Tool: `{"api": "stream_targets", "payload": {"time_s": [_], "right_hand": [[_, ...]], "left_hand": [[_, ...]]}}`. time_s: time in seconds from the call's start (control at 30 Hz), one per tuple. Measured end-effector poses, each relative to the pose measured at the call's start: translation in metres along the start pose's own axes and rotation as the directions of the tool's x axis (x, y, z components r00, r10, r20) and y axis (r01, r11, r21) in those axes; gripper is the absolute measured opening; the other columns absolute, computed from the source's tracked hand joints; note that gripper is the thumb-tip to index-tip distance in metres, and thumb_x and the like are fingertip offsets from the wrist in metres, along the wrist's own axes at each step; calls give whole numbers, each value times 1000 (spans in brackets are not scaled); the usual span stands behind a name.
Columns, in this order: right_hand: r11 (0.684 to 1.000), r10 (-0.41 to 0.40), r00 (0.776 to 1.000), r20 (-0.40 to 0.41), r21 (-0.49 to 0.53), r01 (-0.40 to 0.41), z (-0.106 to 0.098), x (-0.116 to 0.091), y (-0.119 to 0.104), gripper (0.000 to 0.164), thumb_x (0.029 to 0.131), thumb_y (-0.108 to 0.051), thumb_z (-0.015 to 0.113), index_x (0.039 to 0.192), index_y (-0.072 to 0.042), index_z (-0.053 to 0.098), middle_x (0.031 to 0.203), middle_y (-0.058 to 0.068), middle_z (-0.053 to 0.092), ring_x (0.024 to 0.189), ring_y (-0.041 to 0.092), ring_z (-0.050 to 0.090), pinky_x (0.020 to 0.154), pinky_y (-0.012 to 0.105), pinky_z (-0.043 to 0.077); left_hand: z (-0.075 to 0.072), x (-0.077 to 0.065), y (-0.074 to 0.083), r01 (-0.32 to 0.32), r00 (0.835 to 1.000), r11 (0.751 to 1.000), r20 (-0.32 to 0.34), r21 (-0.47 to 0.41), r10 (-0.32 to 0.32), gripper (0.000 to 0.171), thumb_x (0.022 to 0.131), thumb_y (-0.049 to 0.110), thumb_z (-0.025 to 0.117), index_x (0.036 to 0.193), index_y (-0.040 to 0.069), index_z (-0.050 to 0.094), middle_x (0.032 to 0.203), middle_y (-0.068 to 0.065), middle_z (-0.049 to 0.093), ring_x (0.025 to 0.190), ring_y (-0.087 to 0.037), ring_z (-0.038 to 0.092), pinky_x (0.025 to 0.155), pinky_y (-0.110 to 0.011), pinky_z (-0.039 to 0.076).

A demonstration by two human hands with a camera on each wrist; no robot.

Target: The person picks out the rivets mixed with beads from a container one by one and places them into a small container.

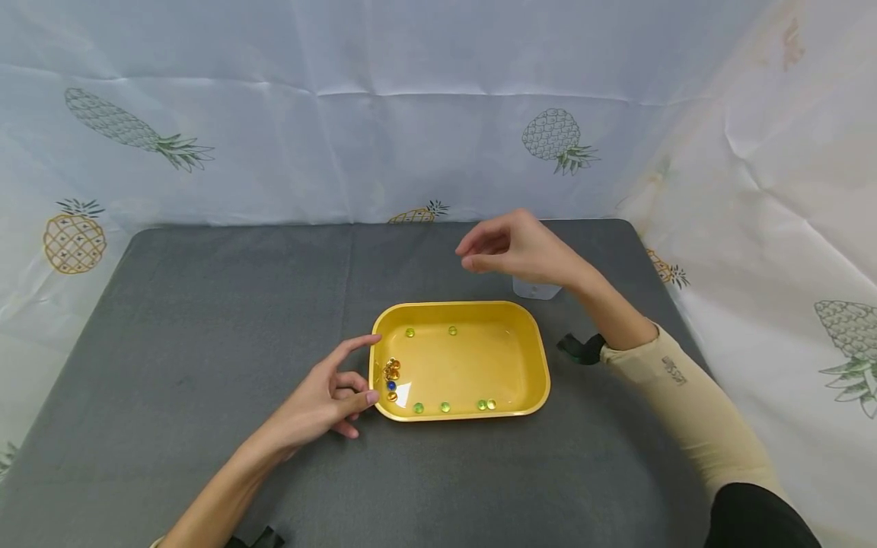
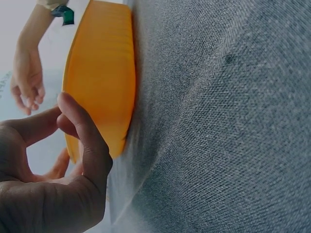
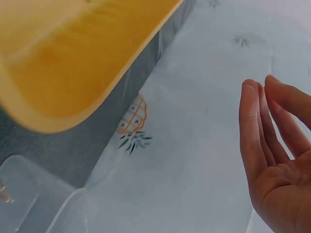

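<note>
A yellow tray [image 1: 473, 358] lies on the grey table, with small glass beads in it. Amber beads [image 1: 393, 370] cluster by its left wall, a blue bead [image 1: 391, 386] among them. Several green beads [image 1: 445, 407] are spread along the near and far sides. My left hand [image 1: 325, 399] touches the tray's left rim with spread index finger and thumb. Above the table beyond the tray, my right hand [image 1: 517, 247] hovers in front of a clear plastic box [image 1: 537, 290], mostly hidden by it. In the right wrist view the right fingers [image 3: 250, 116] are nearly straight, nothing visible between them.
A white curtain [image 1: 308, 152] with printed pineapples hangs behind the table and along its right side. Inside the clear box a small gold piece [image 3: 4, 191] shows at the right wrist view's left edge. The grey tabletop [image 1: 205, 327] stretches left of the tray.
</note>
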State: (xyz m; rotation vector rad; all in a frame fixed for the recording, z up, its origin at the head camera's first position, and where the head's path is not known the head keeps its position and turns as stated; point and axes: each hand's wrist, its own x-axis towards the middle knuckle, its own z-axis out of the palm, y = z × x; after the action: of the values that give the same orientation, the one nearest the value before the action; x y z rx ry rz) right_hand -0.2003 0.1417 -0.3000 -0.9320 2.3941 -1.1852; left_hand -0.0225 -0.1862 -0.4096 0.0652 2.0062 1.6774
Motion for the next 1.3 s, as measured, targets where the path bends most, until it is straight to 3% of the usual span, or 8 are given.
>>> {"api": "stream_targets", "payload": {"time_s": [0.23,0.63,0.93,1.3], "right_hand": [[998,-33,997,66,-49,36,16,15,-15,15,98,-9,80,114,-8,81,107,7,82,98,24,78,91,29,67],[990,-92,977,191,-86,110,46,30,-24,13,98,-10,81,111,-9,82,107,5,82,92,14,76,90,29,67],[989,-103,945,310,-73,132,69,39,-20,15,98,-8,80,112,-3,82,103,5,82,89,11,75,87,25,65],[987,-84,894,439,-88,136,95,46,-14,13,97,-9,81,109,-4,83,101,3,82,86,6,73,82,20,63]], "left_hand": [[0,0,-1,2,1000,1000,-3,4,-2,81,102,15,77,168,28,31,91,-7,64,69,-13,58,58,-38,67],[0,0,0,10,1000,1000,3,-3,-10,80,103,16,76,168,28,30,91,-6,64,69,-13,58,58,-37,67],[0,1,0,17,1000,1000,4,-3,-16,80,103,16,76,168,29,31,92,-5,64,69,-12,58,58,-36,66],[0,1,-1,9,1000,1000,10,-10,-8,80,103,16,76,168,29,30,91,-4,63,69,-11,57,58,-36,66]]}}
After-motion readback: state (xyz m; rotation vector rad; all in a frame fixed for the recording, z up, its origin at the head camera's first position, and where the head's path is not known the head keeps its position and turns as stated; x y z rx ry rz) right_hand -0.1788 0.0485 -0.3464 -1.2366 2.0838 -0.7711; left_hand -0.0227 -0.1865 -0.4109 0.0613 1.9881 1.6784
